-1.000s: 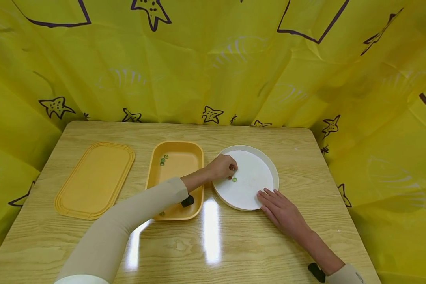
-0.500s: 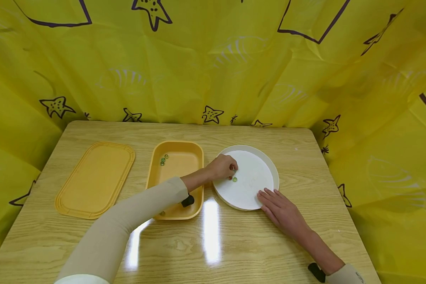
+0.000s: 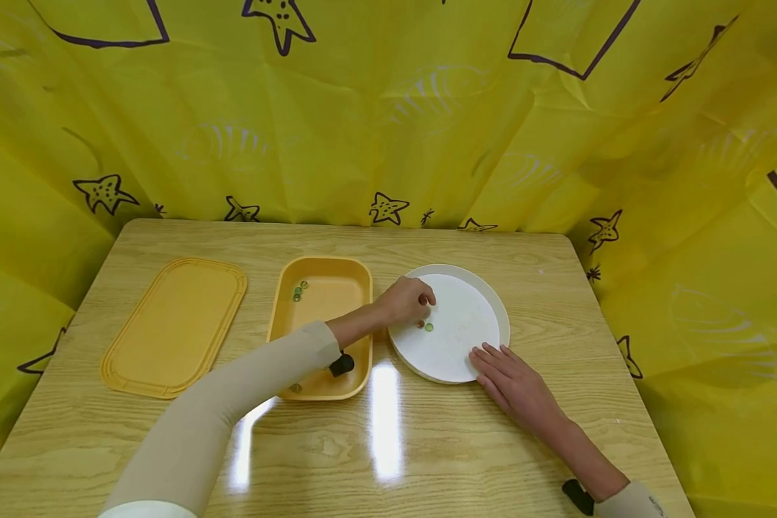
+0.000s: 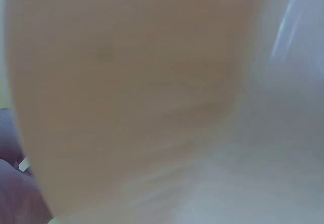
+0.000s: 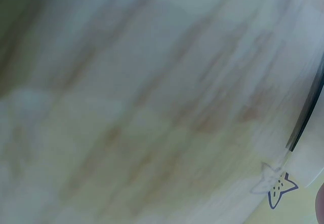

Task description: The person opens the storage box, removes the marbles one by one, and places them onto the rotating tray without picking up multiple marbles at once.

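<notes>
My left hand reaches over the left side of a round white tray, its fingers curled in a pinch. A small marble seen at its fingertips earlier is now hidden by them. Just below that hand, a reddish marble and a yellow-green marble lie on the tray. My right hand rests its straight fingers on the tray's lower right rim. Under my left forearm stands an orange rectangular tub. Both wrist views are mostly blurred.
Several marbles lie in the tub, including a green marble at its upper left. A flat orange lid lies on the wooden table at the left. A yellow patterned curtain hangs behind the table.
My left hand has lifted slightly, uncovering the reddish marble. The marble at its fingertips is out of sight. My right hand has stayed in place.
</notes>
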